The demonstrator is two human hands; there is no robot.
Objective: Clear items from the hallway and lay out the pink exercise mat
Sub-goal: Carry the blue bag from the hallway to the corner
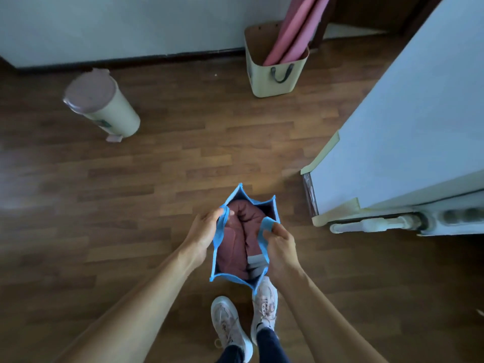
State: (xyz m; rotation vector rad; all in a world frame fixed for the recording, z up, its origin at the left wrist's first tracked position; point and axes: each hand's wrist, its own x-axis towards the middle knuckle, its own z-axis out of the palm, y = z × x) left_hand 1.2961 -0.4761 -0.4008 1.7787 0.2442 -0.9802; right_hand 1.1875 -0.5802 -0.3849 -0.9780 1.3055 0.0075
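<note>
No legible text, numbers or brand names anywhere in view. Cream cylindrical pedal bin with mauve lid [104, 108], at 10 o'clock: small greenish label low on its side, too blurred to read. Cream rectangular storage basket with grey handle [275, 83], at 1 o'clock: dark patch on its left face, possibly print, unreadable. White lace-up sneaker [264, 309], at 6 o'clock: short dark curved mark near the heel, no lettering made out.
</note>
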